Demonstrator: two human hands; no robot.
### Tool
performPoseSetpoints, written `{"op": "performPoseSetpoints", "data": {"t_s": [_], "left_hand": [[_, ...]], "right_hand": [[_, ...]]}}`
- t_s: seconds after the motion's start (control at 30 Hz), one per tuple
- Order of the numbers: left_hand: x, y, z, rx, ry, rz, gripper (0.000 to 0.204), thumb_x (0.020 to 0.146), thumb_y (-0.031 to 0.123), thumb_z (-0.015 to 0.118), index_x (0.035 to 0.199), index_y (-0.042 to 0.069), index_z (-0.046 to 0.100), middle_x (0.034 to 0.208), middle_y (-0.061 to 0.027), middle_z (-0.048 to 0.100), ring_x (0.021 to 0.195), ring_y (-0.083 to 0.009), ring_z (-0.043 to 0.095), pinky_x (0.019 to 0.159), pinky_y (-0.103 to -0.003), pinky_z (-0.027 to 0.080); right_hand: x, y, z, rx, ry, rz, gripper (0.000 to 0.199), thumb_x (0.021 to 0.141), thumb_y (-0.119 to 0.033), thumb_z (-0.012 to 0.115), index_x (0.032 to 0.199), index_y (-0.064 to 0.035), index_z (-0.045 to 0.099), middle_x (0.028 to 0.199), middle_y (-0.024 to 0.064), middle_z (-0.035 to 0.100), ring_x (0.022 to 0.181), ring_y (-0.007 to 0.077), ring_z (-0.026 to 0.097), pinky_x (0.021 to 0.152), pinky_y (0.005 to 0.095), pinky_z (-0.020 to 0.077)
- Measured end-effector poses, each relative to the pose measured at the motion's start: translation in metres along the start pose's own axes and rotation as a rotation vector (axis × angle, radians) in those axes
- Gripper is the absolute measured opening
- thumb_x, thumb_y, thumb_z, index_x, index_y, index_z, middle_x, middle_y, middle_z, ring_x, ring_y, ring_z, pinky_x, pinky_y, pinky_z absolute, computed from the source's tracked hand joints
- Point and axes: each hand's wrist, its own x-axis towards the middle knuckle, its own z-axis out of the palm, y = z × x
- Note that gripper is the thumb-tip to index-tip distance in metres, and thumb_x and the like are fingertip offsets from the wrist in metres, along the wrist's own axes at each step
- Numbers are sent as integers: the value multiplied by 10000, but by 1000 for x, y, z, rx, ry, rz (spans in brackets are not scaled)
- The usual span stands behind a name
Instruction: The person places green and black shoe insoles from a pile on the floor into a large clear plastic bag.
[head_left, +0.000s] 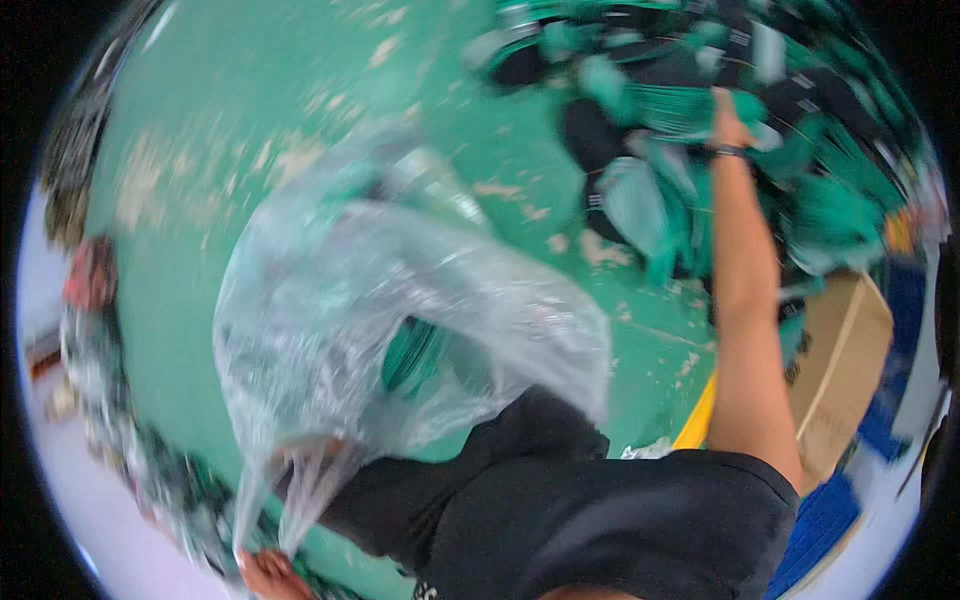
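Note:
My left hand, low at the left, is closed on the rim of a large clear plastic bag. The bag spreads open across the middle, in front of my legs. Inside it, through the opening, lies a green ribbed bundle. My right arm stretches to the far right, where my right hand grips a banded bundle of green and black fabric pieces. Its fingers are partly hidden and blurred. That bundle lies in a big heap of similar green and black bundles.
Beside my right arm stands a brown cardboard box, with a blue surface below it. A yellow strip shows near my right elbow. Filled clear bags line the left side. The green floor has worn pale patches.

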Motion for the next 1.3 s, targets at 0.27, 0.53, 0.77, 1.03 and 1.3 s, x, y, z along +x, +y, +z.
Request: {"op": "performPoseSetpoints", "data": {"t_s": [0.27,0.53,0.77,1.03,1.3], "left_hand": [[-25,-56,-1,522,160,158,274,864,113,583,1098,-9,507,976,-89,546,883,-185,533,769,-305,437],[-45,13,218,766,-610,908,864,578,238,813,1313,25,412,1302,-192,436,1229,-372,373,1038,-462,260],[45,-86,234,768,-616,1040,198,874,174,524,990,27,589,919,-178,600,881,-382,555,759,-443,446],[93,67,245,523,-696,1248,196,844,221,584,862,31,628,808,-174,621,764,-357,594,659,-410,464],[84,105,245,765,-840,1372,305,696,356,694,814,82,633,714,-156,614,721,-354,598,621,-438,464]], "right_hand": [[70,-3,-40,106,-241,285,908,749,-449,648,1339,120,257,1323,255,422,1185,364,462,995,445,382],[-62,-49,-60,115,-65,-410,693,713,-189,731,1273,31,388,1180,111,522,1047,224,500,916,338,399],[-247,-76,-111,456,-602,-349,465,853,-248,545,1251,-23,461,1194,84,537,1071,209,526,939,343,409],[-499,-93,-27,116,-1888,-860,1049,675,-531,708,1420,17,214,1466,211,242,1337,314,284,1087,415,218],[-551,16,71,-275,-1585,-558,895,702,-330,703,1399,24,269,1324,195,441,1168,253,472,998,353,365]]}}
